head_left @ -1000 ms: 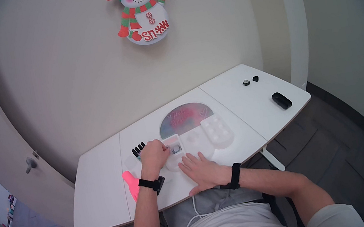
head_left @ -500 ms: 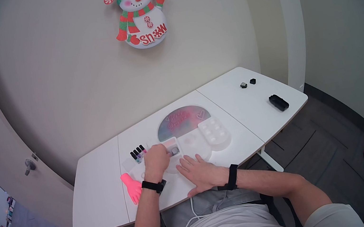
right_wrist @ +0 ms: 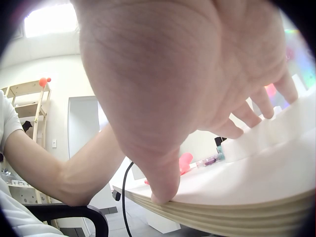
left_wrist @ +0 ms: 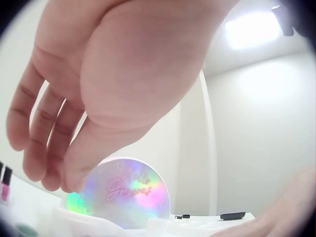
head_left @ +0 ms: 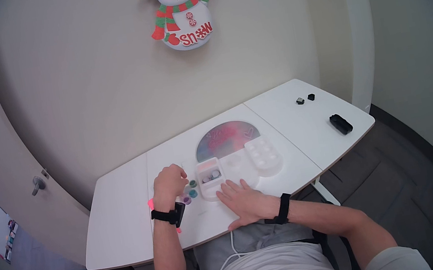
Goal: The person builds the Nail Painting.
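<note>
My left hand (head_left: 169, 184) is above the table left of a white organizer (head_left: 214, 191). In the left wrist view its fingers (left_wrist: 54, 148) hang down, the thumb tip close to the index fingertip, with nothing visible between them. Small green, teal and purple jars (head_left: 193, 194) stand between that hand and the organizer. Two round silvery items (head_left: 216, 174) lie in an organizer compartment. My right hand (head_left: 244, 202) rests with spread fingers at the organizer's front edge, its thumb at the table edge. An iridescent half-round panel (head_left: 225, 138) stands at the organizer's back.
A pink hand-shaped object is mostly hidden behind my left wrist. Dark-capped polish bottles (left_wrist: 5, 185) show at the left wrist view's edge. A black case (head_left: 341, 124) and two small dark items (head_left: 305, 99) lie at the table's right. A snowman decoration (head_left: 184, 11) hangs on the wall.
My left hand has moved left and away from the organizer compartments, uncovering the round items and the jars; it now covers the polish bottles. My right hand has stayed in place.
</note>
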Demonstrator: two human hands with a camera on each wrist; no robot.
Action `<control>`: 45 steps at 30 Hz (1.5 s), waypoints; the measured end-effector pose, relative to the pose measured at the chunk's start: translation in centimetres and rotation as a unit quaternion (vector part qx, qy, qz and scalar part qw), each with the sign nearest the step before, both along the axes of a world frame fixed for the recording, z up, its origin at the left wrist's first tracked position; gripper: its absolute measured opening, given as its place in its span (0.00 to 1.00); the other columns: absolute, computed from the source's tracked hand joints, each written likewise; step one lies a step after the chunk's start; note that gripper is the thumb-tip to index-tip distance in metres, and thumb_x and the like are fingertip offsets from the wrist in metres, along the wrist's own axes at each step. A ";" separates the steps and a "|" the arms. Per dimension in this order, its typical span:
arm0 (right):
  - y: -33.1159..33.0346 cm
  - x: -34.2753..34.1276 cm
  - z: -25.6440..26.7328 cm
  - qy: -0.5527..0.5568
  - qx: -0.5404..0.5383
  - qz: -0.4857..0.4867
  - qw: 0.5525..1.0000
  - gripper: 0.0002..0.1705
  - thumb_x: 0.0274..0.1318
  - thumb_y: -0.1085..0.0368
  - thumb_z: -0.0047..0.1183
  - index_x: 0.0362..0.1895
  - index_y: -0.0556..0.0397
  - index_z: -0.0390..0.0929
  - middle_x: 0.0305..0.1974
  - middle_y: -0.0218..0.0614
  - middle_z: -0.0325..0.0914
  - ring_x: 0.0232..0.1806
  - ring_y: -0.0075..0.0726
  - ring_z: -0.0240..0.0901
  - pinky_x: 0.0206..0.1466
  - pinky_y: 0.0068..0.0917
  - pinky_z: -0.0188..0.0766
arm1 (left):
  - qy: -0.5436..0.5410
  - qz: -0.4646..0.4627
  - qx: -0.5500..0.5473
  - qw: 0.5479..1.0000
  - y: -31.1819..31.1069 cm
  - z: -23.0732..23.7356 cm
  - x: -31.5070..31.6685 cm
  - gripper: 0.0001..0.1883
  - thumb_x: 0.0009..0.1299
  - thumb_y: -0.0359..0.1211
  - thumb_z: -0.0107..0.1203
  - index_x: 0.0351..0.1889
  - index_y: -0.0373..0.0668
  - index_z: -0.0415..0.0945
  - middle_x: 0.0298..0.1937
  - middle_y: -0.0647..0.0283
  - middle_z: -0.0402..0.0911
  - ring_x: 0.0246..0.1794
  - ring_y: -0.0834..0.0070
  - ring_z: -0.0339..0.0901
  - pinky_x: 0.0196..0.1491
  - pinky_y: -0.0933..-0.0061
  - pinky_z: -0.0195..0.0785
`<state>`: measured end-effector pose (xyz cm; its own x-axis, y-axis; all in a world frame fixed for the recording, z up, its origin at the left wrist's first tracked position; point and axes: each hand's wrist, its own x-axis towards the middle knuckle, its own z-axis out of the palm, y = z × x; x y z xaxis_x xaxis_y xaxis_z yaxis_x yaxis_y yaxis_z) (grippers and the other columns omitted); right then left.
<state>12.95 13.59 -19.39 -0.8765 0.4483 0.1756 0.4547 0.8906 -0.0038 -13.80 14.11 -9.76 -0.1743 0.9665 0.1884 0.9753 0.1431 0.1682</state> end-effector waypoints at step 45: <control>0.9 0.7 1.7 0.007 -0.022 0.016 1.000 0.50 0.69 0.36 0.63 0.78 0.62 0.67 0.75 0.60 0.68 0.80 0.67 0.62 0.75 0.66 0.67 | -0.018 0.136 -0.172 0.976 2.0 -3.7 -9.0 0.15 0.64 0.29 0.68 0.48 0.33 0.90 0.52 0.42 0.92 0.53 0.46 0.91 0.53 0.50 0.85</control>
